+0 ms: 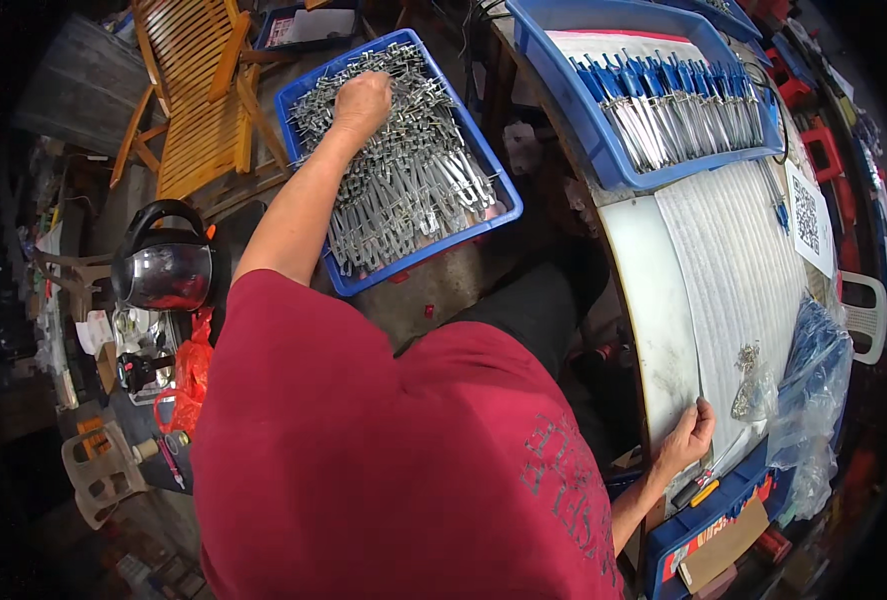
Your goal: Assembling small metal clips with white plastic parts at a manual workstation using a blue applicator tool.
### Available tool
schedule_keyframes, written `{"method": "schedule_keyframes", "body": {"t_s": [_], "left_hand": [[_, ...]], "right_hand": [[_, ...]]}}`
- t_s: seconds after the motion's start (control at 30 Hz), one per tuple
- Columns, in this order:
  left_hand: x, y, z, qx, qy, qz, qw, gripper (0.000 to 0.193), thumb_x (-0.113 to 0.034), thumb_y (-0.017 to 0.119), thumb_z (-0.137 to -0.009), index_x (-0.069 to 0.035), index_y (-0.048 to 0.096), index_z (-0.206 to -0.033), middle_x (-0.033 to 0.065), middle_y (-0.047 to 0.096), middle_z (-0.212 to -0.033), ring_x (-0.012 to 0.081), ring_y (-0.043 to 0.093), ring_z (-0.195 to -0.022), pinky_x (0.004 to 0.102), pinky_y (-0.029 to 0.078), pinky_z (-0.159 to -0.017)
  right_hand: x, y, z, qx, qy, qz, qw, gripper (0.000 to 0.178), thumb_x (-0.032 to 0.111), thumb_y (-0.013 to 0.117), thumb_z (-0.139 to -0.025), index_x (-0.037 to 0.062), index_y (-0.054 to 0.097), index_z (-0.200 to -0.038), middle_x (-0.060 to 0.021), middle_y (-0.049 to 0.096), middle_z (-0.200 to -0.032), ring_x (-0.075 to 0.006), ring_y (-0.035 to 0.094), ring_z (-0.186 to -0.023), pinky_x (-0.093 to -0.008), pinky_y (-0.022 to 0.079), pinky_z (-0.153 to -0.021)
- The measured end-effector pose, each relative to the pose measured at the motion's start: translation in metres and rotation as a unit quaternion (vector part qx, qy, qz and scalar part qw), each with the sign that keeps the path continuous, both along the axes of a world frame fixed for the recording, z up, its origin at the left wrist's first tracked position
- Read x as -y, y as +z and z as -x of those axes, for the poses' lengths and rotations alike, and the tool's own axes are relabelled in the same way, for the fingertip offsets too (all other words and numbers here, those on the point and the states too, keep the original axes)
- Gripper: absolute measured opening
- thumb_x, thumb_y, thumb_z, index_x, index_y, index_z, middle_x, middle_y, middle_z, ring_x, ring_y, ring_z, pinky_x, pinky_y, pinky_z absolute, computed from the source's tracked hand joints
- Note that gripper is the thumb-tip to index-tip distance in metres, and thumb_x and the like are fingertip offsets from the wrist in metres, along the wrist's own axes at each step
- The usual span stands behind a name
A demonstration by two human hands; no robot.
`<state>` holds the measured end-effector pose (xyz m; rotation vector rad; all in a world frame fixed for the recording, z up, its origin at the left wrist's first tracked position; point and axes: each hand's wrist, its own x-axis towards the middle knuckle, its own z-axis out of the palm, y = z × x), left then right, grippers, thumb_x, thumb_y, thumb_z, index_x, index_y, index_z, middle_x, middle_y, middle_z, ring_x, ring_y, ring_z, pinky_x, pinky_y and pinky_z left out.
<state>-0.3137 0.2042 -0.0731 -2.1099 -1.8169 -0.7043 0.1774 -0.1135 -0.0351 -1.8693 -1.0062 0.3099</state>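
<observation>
My left hand (364,103) is stretched out over the far part of a blue plastic crate (512,205) and touches the heaped metal parts in it. Its fingers look curled in, but their tips are hidden, and what they grip cannot be made out. The grey metal parts (389,215) are long and slim with crosswise pins, packed in rows nearer me and piled loosely at the far end. My right hand (689,440) rests at the near edge of the worktable (654,300), its fingers bent and drawn together. Anything between them is too small to name.
On the table's far end stands a blue tray (619,172) of blue-handled metal tools (664,105). Small metal pieces (747,380) and clear plastic bags (814,370) lie right of my right hand. A wooden folding chair (199,100) and a kettle (167,265) are at left.
</observation>
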Motion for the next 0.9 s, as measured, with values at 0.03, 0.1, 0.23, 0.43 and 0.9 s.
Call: {"method": "schedule_keyframes", "body": {"t_s": [0.03,0.1,0.23,0.43,0.9], "left_hand": [[0.000,0.001,0.001,0.001,0.004,-0.009,1.000,0.009,-0.008,0.048,-0.072,-0.002,0.054,-0.071,0.0169,0.057,-0.073,0.0323,0.057,-0.071,0.0415,0.047,-0.065],[-0.001,-0.001,0.006,-0.005,-0.020,-0.018,1.000,0.007,-0.005,0.048,-0.071,-0.002,0.054,-0.072,0.0173,0.057,-0.074,0.0323,0.057,-0.071,0.0416,0.047,-0.065],[0.004,-0.004,0.009,-0.021,-0.010,-0.007,1.000,0.006,-0.006,0.050,-0.073,-0.002,0.054,-0.075,0.0161,0.057,-0.073,0.0321,0.057,-0.070,0.0404,0.047,-0.063],[0.000,-0.014,0.002,-0.044,-0.034,-0.036,0.998,0.008,-0.004,0.054,-0.072,-0.003,0.054,-0.080,0.0137,0.055,-0.070,0.0304,0.056,-0.067,0.0379,0.047,-0.059],[-0.011,-0.020,-0.004,-0.016,-0.043,-0.109,0.993,0.007,-0.003,0.054,-0.067,-0.005,0.049,-0.071,0.0128,0.052,-0.067,0.0298,0.055,-0.064,0.0371,0.047,-0.058]], "right_hand": [[-0.001,0.000,0.000,-0.002,0.002,0.000,1.000,0.018,0.006,0.049,-0.084,-0.0051,0.052,-0.098,-0.0059,0.054,-0.088,-0.0104,0.048,-0.080,-0.0213,0.038,-0.075],[-0.002,-0.002,-0.002,-0.001,-0.001,0.002,1.000,0.018,0.006,0.049,-0.084,-0.0051,0.052,-0.098,-0.0057,0.053,-0.088,-0.0103,0.048,-0.080,-0.0213,0.038,-0.075],[0.001,0.004,0.003,-0.002,0.003,-0.003,1.000,0.019,0.008,0.048,-0.084,-0.0051,0.052,-0.097,-0.0053,0.053,-0.087,-0.0101,0.047,-0.080,-0.0214,0.038,-0.074],[-0.002,0.004,0.004,-0.001,0.003,-0.004,1.000,0.018,0.008,0.048,-0.084,-0.0049,0.052,-0.097,-0.0051,0.053,-0.087,-0.0101,0.047,-0.079,-0.0211,0.038,-0.074],[-0.001,0.000,0.001,0.005,0.000,-0.010,1.000,0.017,0.006,0.049,-0.084,-0.0048,0.052,-0.096,-0.0042,0.053,-0.086,-0.0095,0.047,-0.079,-0.0209,0.038,-0.073]]}}
